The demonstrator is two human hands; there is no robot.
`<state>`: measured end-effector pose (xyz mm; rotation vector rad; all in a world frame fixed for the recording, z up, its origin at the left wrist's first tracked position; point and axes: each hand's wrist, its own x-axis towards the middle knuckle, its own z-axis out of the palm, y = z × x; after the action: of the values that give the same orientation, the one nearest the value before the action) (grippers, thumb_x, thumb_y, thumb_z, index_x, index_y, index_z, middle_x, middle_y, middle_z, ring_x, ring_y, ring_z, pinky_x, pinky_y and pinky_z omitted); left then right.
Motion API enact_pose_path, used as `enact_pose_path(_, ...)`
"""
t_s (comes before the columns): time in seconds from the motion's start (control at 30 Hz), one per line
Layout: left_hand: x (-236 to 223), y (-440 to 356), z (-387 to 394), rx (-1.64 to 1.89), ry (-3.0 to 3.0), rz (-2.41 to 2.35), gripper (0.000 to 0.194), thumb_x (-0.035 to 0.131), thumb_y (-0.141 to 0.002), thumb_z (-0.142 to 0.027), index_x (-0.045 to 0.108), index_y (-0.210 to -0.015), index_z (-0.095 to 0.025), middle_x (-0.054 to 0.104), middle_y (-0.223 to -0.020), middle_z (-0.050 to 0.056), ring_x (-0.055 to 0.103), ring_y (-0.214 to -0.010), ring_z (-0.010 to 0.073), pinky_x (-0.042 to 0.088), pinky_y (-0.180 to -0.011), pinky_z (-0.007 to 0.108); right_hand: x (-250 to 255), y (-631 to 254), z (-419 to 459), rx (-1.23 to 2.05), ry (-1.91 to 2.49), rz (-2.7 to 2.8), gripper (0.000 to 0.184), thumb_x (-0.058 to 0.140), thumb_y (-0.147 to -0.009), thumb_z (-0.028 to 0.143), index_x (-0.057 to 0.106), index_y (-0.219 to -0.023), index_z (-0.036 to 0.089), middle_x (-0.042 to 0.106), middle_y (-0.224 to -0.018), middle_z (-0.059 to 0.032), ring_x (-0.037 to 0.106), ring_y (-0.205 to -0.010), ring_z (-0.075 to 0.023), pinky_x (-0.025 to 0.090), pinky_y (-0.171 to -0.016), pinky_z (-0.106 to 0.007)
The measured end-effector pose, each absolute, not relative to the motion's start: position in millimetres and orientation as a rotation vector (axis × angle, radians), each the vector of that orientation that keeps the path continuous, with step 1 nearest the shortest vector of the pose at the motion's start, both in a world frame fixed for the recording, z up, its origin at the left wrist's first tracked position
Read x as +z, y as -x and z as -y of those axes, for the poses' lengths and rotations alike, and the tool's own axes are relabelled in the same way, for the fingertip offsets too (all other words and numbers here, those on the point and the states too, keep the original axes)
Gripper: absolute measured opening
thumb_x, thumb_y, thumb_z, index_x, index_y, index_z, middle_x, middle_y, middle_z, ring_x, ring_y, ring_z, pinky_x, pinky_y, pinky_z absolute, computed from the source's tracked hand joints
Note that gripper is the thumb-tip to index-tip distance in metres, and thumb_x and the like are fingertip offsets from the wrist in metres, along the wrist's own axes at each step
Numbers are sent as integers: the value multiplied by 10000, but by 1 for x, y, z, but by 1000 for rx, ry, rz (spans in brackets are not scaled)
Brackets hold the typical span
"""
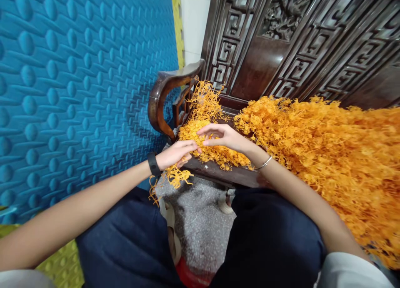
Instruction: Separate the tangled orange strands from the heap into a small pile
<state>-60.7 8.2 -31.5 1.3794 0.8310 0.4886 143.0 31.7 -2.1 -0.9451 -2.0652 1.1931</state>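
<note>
My left hand [175, 153], with a black band on its wrist, is closed around several orange curly plastic pieces [178, 176]. Their thin strands hang below the palm, and the fingers hide the rest. My right hand [225, 136] comes in from the other side, its fingers bent and apart, with the fingertips close beside those of my left hand. Whether the two touch, or something small lies between them, I cannot tell. Beneath both hands, a small heap of the same orange pieces [215, 152] lies on the dark wooden bench seat [215, 170].
A large pile of orange pieces [337, 154] covers the bench on the right. Looser strands [204, 100] lie by the curved armrest [156, 98]. The carved backrest [259, 67] rises behind. Blue foam mat [78, 92] fills the left, with speckled floor [200, 213] below.
</note>
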Motion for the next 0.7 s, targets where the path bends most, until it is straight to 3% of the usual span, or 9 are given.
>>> enact_pose_path(0.13, -33, 59, -9, 568, -1501, -813, 248, 461, -875, -372, 573, -938, -159, 340, -322, -106, 275, -267, 45, 207, -347, 173, -5, -134, -27, 1193, 949, 1929, 248, 698, -680, 380, 606, -745, 159, 624, -756, -7, 574, -715, -115, 463, -718, -293)
enact_pose_path(0.27, -31, 55, -10, 697, -1524, -855, 295, 505, -845, -380, 586, -706, -132, 371, -333, -87, 309, -302, 35, 261, -393, 180, -13, -132, -32, 1158, 1024, 1804, 274, 705, -661, 375, 534, -690, 164, 578, -656, 18, 543, -617, -99, 452, -634, -275)
enact_pose_path(0.4, -27, 49, -9, 776, -1450, -910, 297, 550, -808, -330, 525, -585, -135, 379, -341, -81, 305, -312, 33, 232, -380, 185, -18, -129, -37, 1004, 1171, 1702, 202, 674, -678, 261, 500, -636, 167, 533, -572, 34, 507, -552, -98, 415, -574, -261)
enact_pose_path(0.7, -28, 30, -13, 940, -1323, -926, 276, 543, -796, -300, 515, -570, -143, 287, -330, -90, 240, -309, 32, 133, -378, 202, -12, -128, -57, 718, 1317, 1366, 140, 556, -664, 66, 499, -589, 170, 527, -534, 40, 489, -529, -98, 398, -580, -254)
